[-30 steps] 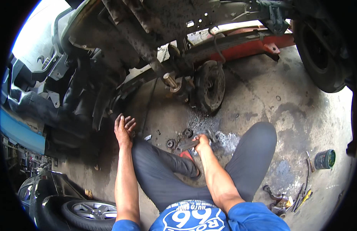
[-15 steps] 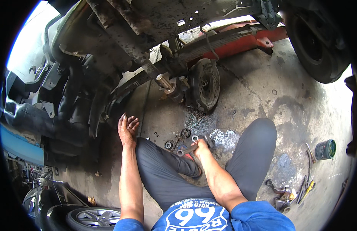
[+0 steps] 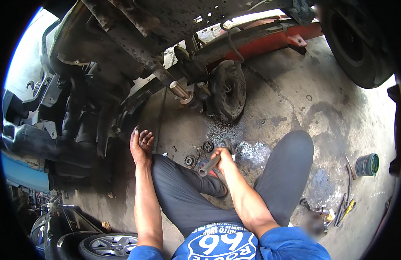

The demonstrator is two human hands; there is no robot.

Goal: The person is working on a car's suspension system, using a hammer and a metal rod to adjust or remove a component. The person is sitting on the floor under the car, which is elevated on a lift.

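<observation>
My right hand (image 3: 223, 158) is closed around the pipe-like handle of a hammer (image 3: 209, 166). The handle's hollow end points toward my lower left, and the dark head shows past my fist. Raised beside my left knee, my left hand (image 3: 142, 145) is empty, its fingers loosely curled and apart. Two dark ring-shaped parts, one (image 3: 207, 146) farther off and one (image 3: 189, 160) nearer, lie on the floor left of the hammer. Beyond my hands, a bare metal axle spindle (image 3: 179, 90) sticks out under the vehicle, next to a dirty round drum or wheel (image 3: 228, 91).
The vehicle's underside (image 3: 140, 47) hangs over the far side and left. A tyre (image 3: 354, 50) stands at far right. On the right floor are a green-filled tub (image 3: 367, 165), a yellow-handled tool (image 3: 349, 209) and metal parts. A car wheel (image 3: 111, 246) sits at lower left.
My right hand has moved slightly up and away with the hammer, and the hammer head has swung farther from me. My left hand has shifted slightly left.
</observation>
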